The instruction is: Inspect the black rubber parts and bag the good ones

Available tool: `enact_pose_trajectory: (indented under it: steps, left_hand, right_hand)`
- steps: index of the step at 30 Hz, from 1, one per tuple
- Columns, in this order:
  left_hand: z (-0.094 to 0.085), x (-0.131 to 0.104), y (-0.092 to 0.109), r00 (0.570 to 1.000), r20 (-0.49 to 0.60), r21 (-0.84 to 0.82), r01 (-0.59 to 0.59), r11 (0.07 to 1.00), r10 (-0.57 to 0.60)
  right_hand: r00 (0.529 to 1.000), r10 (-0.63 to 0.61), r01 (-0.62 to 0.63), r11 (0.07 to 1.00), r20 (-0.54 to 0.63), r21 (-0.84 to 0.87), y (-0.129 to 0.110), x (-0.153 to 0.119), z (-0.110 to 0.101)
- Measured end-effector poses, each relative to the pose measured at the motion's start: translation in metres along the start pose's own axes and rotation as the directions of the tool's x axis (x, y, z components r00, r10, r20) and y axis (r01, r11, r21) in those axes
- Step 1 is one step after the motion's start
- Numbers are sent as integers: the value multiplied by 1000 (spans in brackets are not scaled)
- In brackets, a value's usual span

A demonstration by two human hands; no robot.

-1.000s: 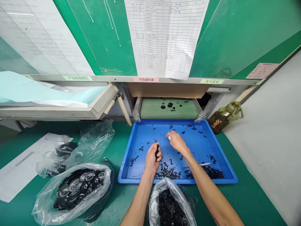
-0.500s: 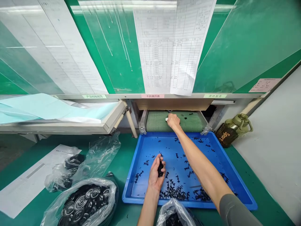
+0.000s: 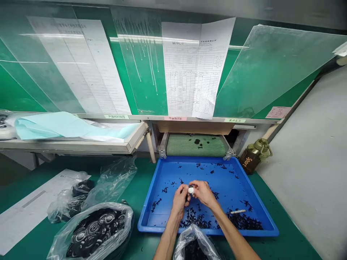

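Above the blue tray, my two hands meet with their fingertips close together. My left hand is curled around dark rubber parts, mostly hidden by the fingers. The fingers of my right hand pinch at a small black piece beside the left fingertips; its exact shape is hidden. Something white, like a finger cover, shows at the right fingertips. Small black scraps lie scattered over the tray, heaped along its near side. A pale thin stick rests on the right heap.
Behind the tray is a green ribbed conveyor belt carrying several black pieces. A clear bag of black ring-shaped parts stands at left, another bag in front. A bottle stands at right, against the wall.
My right hand has come back from the conveyor belt to my left hand over the tray. The view has shifted, and the stick on the right heap is now uncovered.
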State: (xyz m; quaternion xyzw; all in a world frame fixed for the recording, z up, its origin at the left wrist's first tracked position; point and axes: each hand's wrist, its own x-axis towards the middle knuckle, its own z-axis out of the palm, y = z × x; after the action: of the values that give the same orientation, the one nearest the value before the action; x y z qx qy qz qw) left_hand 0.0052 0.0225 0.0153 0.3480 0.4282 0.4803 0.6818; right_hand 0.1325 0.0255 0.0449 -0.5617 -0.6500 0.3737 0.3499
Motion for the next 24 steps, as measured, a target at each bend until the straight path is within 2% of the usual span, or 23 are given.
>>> enact_pose_trajectory:
  steps: [5, 9, 12, 14, 17, 20, 22, 24]
  left_hand:
    - [2, 1, -5, 997, 40, 173, -70, 982, 64]
    - [3, 2, -7, 994, 29, 234, -111, 966, 107]
    - [1, 4, -6, 993, -19, 234, -113, 966, 121]
    - [-1, 5, -3, 992, -82, 131, -88, 987, 100]
    - [-4, 7, 4, 988, -150, -237, -8, 972, -29]
    - [-7, 7, 10, 985, -117, -500, 54, 864, -129]
    - [-8, 7, 12, 980, -109, -547, 80, 833, -166]
    - [-8, 7, 12, 971, -125, -565, 99, 819, -204]
  right_hand:
    - [1000, -5, 6, 1000, 27, -23, 11, -8, -12]
    - [1000, 20, -20, 999, 3, -45, 17, -6, -2]
    - [998, 25, -21, 998, 50, -67, 17, 2, -1]
    - [996, 0, 10, 994, 89, -107, 13, 13, -10]
    - [998, -44, 54, 976, 50, -211, 1, 42, -38]
    - [989, -40, -12, 941, -145, -339, -15, 85, -73]
    - [960, -19, -98, 911, -279, -401, -24, 118, -93]
    - [936, 3, -168, 881, -351, -441, -30, 150, -109]
